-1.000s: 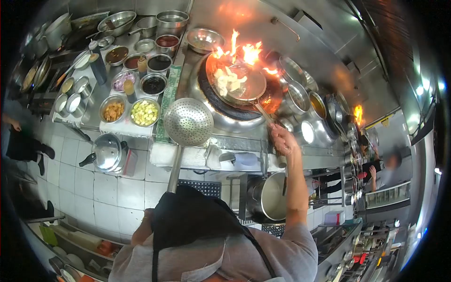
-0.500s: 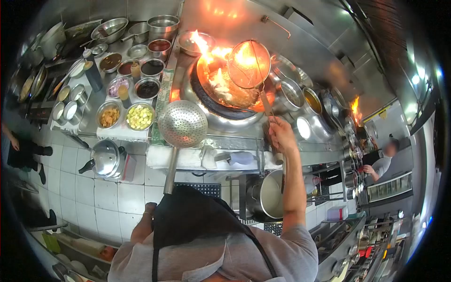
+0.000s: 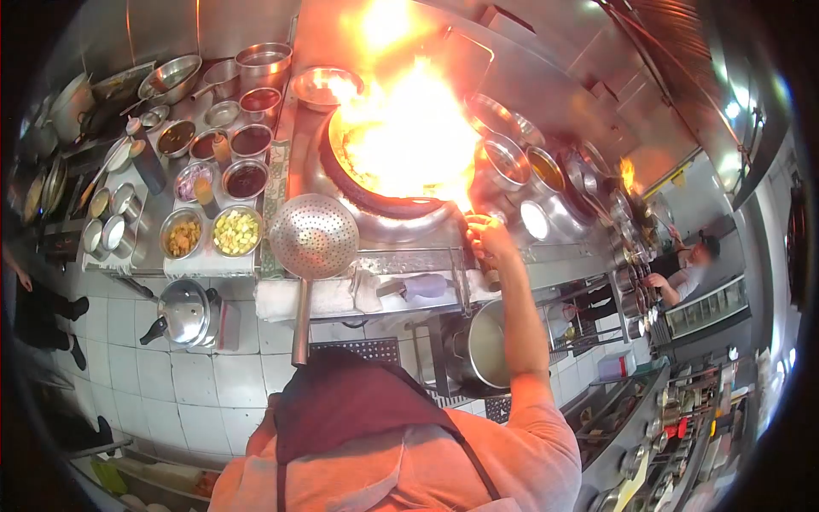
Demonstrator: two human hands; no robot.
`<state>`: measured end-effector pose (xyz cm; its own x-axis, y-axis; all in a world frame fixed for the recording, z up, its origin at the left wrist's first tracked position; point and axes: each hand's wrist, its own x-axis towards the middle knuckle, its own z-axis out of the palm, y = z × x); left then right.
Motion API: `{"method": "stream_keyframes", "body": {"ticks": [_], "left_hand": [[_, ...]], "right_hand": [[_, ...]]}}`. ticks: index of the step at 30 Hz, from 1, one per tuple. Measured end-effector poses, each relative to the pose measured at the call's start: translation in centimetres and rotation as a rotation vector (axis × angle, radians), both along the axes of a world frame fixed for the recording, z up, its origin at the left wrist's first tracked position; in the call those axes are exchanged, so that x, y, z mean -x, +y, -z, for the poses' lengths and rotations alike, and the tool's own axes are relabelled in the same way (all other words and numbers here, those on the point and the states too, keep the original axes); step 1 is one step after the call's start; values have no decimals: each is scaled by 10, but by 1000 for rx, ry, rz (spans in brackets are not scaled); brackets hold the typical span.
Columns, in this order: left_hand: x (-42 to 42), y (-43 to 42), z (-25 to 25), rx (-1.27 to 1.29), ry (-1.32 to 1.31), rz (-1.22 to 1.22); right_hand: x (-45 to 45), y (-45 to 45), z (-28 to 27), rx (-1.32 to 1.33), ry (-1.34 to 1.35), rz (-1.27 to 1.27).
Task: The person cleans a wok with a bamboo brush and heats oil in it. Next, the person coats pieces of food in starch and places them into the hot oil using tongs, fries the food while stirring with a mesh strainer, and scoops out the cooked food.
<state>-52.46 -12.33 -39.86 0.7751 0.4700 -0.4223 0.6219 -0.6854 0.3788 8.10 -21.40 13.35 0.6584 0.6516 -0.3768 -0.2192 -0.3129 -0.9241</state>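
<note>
My right hand (image 3: 488, 238) is closed around a long handle at the near right side of the wok; its wooden end (image 3: 490, 278) shows below my fist. The handle lines up with the wire strainer seen earlier, whose bowl is now lost in glare. Large bright flames (image 3: 409, 128) fill the wok (image 3: 380, 200) and hide its contents. Left of the wok, a perforated metal skimmer (image 3: 314, 239) rests across the counter edge, its handle pointing toward me. My left hand is hidden beside my apron (image 3: 358, 401).
Bowls of diced pale vegetables (image 3: 236, 230), orange-brown pieces (image 3: 182, 233) and sauces stand at left with squeeze bottles (image 3: 147, 162). A pressure cooker (image 3: 185, 311) is below. A deep pot (image 3: 482, 346) stands below my right arm. Another person (image 3: 682, 277) works at far right.
The flames have grown much larger and swallowed the strainer's bowl from sight. My right hand has moved slightly back toward the wok. My left hand has gone out of sight.
</note>
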Motion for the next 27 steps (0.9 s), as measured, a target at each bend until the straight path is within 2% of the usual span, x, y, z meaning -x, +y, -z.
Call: {"method": "stream_keyframes", "body": {"ticks": [5, 8, 9, 13, 16, 20, 23, 27], "left_hand": [[-4, 8, 0, -20, 4, 17], [-12, 14, -6, -82, -35, 20], [-18, 17, -7, -143, -59, 26], [0, 25, -2, -64, -388, -2], [-4, 14, 10, -118, -358, -152], [15, -3, 11, -18, -82, -92], [23, -7, 11, 13, -11, -57], [23, -1, 10, 14, 20, -9]], "right_hand": [[-50, 24, 26, -247, 649, -178], [-58, 34, 39, -269, 639, -77], [-54, 36, 37, -279, 581, -95], [-21, 28, 16, -266, 388, -112], [-9, 15, 6, -264, 305, -64], [-2, -1, -15, -220, 172, 0], [2, -11, -31, -97, -4, 21], [-15, -19, -23, 15, -111, -34]]}}
